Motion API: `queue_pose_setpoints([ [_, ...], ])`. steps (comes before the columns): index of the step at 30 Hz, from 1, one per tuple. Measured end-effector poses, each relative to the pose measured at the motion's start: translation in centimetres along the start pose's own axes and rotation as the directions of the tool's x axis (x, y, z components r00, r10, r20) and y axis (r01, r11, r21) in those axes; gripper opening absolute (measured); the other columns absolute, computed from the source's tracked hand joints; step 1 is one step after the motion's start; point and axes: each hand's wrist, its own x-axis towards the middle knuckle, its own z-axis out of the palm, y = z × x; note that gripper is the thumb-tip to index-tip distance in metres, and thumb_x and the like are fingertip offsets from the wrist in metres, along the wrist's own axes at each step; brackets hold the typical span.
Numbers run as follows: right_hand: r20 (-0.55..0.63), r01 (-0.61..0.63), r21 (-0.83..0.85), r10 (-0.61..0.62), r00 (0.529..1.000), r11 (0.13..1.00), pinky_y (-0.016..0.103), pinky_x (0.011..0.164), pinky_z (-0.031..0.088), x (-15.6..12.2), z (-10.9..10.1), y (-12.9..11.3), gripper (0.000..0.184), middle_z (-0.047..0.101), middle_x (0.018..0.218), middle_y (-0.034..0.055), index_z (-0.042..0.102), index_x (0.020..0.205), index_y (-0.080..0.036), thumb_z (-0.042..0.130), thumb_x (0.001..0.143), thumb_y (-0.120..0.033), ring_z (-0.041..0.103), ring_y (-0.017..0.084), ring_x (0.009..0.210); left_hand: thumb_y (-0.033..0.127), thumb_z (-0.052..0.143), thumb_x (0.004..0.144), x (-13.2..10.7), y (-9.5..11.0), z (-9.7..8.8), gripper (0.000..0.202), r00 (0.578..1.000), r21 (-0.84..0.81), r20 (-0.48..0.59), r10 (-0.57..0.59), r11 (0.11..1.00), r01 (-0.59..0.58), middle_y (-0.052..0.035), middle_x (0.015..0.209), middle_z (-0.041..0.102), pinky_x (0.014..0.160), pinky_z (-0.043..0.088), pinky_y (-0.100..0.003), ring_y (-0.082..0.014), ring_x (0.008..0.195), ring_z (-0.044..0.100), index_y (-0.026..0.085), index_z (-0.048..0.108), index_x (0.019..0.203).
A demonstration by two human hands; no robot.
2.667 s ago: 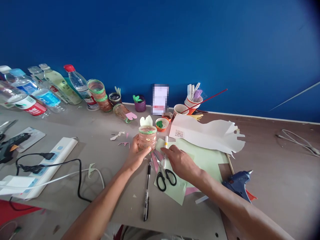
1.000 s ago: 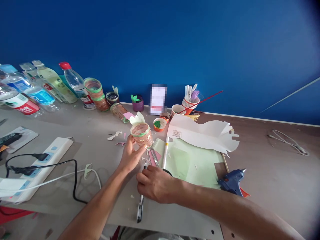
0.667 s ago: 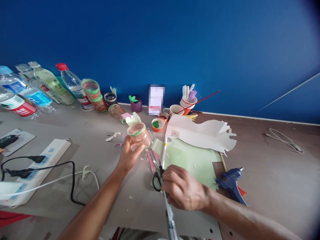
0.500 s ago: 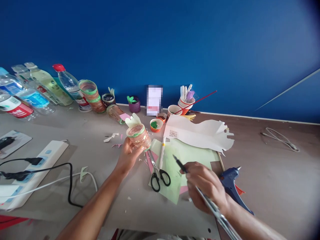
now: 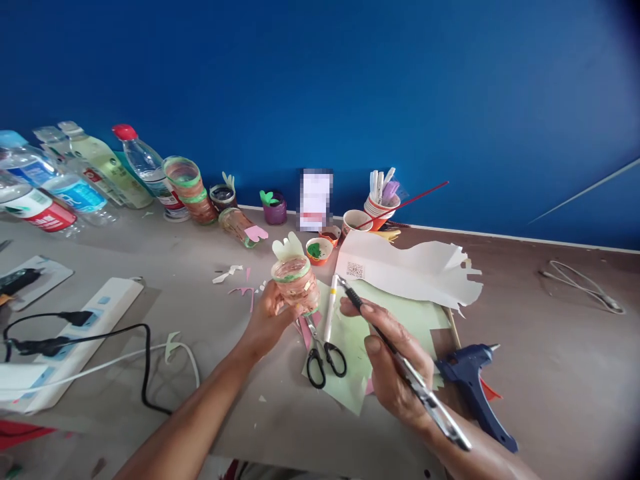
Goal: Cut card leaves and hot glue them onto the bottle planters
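My left hand [image 5: 267, 318] is wrapped round a small decorated jar [image 5: 296, 283] with a green band and a pale paper cut-out on its rim, lifted and tilted just above the table. In my right hand [image 5: 395, 363] I grip a black pen [image 5: 395, 357], its tip pointing up-left toward the jar. Black-handled scissors [image 5: 323, 350] and a white glue stick [image 5: 330, 305] lie on light green paper [image 5: 395, 313] between my hands.
A blue glue gun [image 5: 475, 387] lies right of my right hand. White cut paper [image 5: 415, 267] sits behind the green sheet. Bottles [image 5: 75, 180], decorated jars [image 5: 193, 187], paint cups [image 5: 320, 249] and a brush cup [image 5: 383, 200] line the blue wall. A power strip [image 5: 85, 327] with cables sits at left.
My right hand reached to the pen beside the scissors, picked it up and swung it round toward the jar. My left hand lifted and tilted the jar.
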Motion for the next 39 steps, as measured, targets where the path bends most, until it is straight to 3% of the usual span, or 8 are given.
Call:
queue_pose_setpoints([
  [3, -0.003, -0.019, -0.029, 0.019, 1.0, 0.999, 0.053, 0.092, 0.051, -0.6, 0.4, 0.9, 0.026, 0.064, 0.114, 0.0123, 0.059, 0.119, -0.023, 0.05, 0.095, -0.019, 0.061, 0.028, 0.112, 0.039, 0.073, 0.078, -0.1, 0.0, 0.2, 0.05, 1.0, 0.004, 0.002, -0.011, 1.0, 0.011, -0.0114, 0.13, 0.061, 0.101, 0.045, -0.046, -0.0307, 0.121, 0.056, 0.023, 0.055, 0.121],
  [6, -0.033, -0.04, 0.038, 0.042, 0.999, 0.998, 0.052, 0.092, 0.051, -1.1, 0.9, 1.8, 0.012, 0.063, 0.095, 0.0069, 0.061, 0.102, -0.024, 0.052, 0.095, -0.022, 0.063, 0.027, 0.105, 0.039, 0.074, 0.077, -0.1, -0.3, 0.3, 0.051, 0.999, 0.009, 0.009, -0.03, 1.0, 0.03, -0.0115, 0.126, 0.063, 0.1, 0.046, -0.047, -0.0306, 0.119, 0.058, 0.023, 0.056, 0.122],
  [9, -0.049, -0.068, 0.051, 0.071, 0.996, 0.996, 0.051, 0.092, 0.052, -1.6, 1.3, 2.4, 0.019, 0.065, 0.096, 0.0085, 0.059, 0.112, -0.023, 0.047, 0.098, -0.025, 0.064, 0.026, 0.105, 0.039, 0.076, 0.075, -0.2, -0.5, 0.3, 0.052, 0.999, -0.015, -0.008, -0.041, 0.999, 0.041, -0.0116, 0.124, 0.065, 0.098, 0.047, -0.047, -0.0309, 0.117, 0.059, 0.022, 0.058, 0.121],
  [12, 0.017, -0.074, -0.016, 0.075, 0.997, 0.997, 0.046, 0.088, 0.054, -1.5, 1.5, 2.5, 0.03, 0.066, 0.108, 0.0134, 0.054, 0.126, -0.02, 0.044, 0.1, -0.031, 0.064, 0.026, 0.106, 0.038, 0.075, 0.076, -0.2, -0.5, 0.4, 0.05, 0.999, -0.026, -0.001, -0.043, 0.999, 0.043, -0.0104, 0.122, 0.065, 0.098, 0.048, -0.046, -0.0297, 0.116, 0.06, 0.023, 0.058, 0.12],
  [18, 0.079, -0.036, -0.044, 0.039, 0.996, 0.998, 0.039, 0.086, 0.055, -0.7, 1.6, 2.1, 0.026, 0.067, 0.106, 0.0135, 0.06, 0.118, -0.019, 0.045, 0.099, -0.03, 0.064, 0.024, 0.105, 0.036, 0.074, 0.078, -0.3, -0.7, 0.5, 0.042, 0.999, -0.027, 0.023, -0.023, 0.999, 0.024, -0.0084, 0.117, 0.067, 0.096, 0.048, -0.044, -0.0269, 0.109, 0.062, 0.025, 0.057, 0.116],
  [22, 0.099, -0.036, -0.059, 0.042, 0.994, 0.998, 0.04, 0.086, 0.055, -0.6, 1.8, 2.2, 0.024, 0.066, 0.105, 0.0137, 0.06, 0.116, -0.019, 0.045, 0.098, -0.026, 0.064, 0.025, 0.105, 0.038, 0.074, 0.077, -0.3, -0.7, 0.5, 0.042, 1.0, 0.062, -0.015, -0.002, 0.998, 0.003, -0.008, 0.117, 0.067, 0.095, 0.048, -0.041, -0.0269, 0.111, 0.061, 0.024, 0.059, 0.114],
  [39, 0.103, -0.048, -0.057, 0.054, 0.993, 0.997, 0.038, 0.084, 0.054, -0.9, 1.9, 2.5, 0.026, 0.064, 0.107, 0.0137, 0.058, 0.116, -0.019, 0.045, 0.094, -0.017, 0.064, 0.023, 0.103, 0.038, 0.074, 0.077, -0.4, -0.7, 0.6, 0.042, 1.0, 0.107, -0.027, 0.013, 0.994, -0.01, -0.008, 0.116, 0.067, 0.095, 0.047, -0.04, -0.0266, 0.11, 0.062, 0.023, 0.059, 0.114],
])
